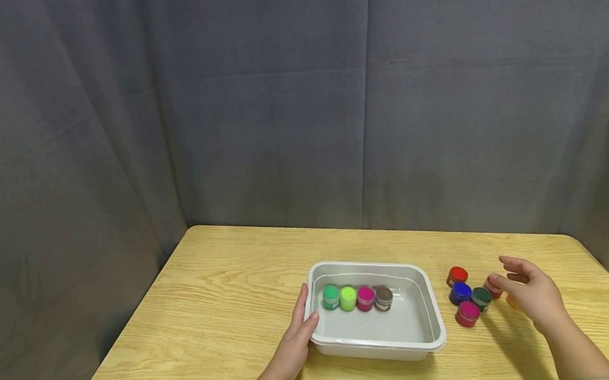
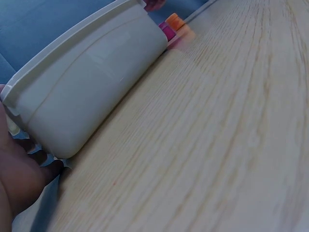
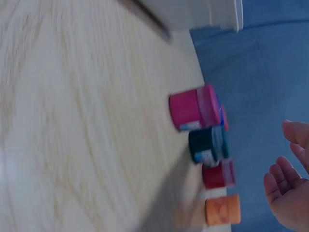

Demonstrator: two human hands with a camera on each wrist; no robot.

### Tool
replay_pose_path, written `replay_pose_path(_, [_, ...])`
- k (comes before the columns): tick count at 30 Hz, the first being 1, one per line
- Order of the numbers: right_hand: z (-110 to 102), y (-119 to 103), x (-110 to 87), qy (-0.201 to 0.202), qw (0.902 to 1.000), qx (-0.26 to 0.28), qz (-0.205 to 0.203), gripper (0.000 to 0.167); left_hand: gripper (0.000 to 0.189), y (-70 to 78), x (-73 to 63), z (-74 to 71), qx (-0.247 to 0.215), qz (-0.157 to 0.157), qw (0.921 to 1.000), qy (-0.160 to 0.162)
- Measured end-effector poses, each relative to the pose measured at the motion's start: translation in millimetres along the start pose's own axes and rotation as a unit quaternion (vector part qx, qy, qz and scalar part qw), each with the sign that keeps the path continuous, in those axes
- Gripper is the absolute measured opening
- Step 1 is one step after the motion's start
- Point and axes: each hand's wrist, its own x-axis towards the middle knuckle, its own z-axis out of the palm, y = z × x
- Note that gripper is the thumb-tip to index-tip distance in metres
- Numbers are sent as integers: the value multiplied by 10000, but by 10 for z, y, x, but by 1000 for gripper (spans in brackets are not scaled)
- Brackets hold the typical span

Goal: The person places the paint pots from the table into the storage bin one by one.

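**Right hand [image 1: 535, 296] mostly hides orange jar [image 3: 222, 210] in head view**

Its fingers are parted, holding nothing, apart from that jar and a partly covered dark red jar [image 3: 218, 174], right of the tub [image 1: 377, 348]. The left hand [image 1: 292, 347] grips the tub's left rim.

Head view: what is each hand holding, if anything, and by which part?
The left hand grips the white tray by its left rim; the right hand holds nothing.

No text can be read. Labels [image 3: 190, 126] on the pink jar [image 3: 187, 107] and green jar [image 3: 202, 141] near the right hand [image 1: 537, 296] are blurred.
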Motion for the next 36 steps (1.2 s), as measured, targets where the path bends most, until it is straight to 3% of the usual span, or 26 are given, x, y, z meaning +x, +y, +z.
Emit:
replay_pose_path(11, [-84,257,63,450,9979,-137,452,73,64,-3,-15,-4,69,1,10000,-22])
replay_pose_path(20, [-87,462,143,336,9948,209,937,78,63,7,-19,-3,120,7,9999,-28])
replay_pose_path(36, [-23,612,164,418,9920,225,1167,78,66,-28,14,-16,121,-24,9999,-2])
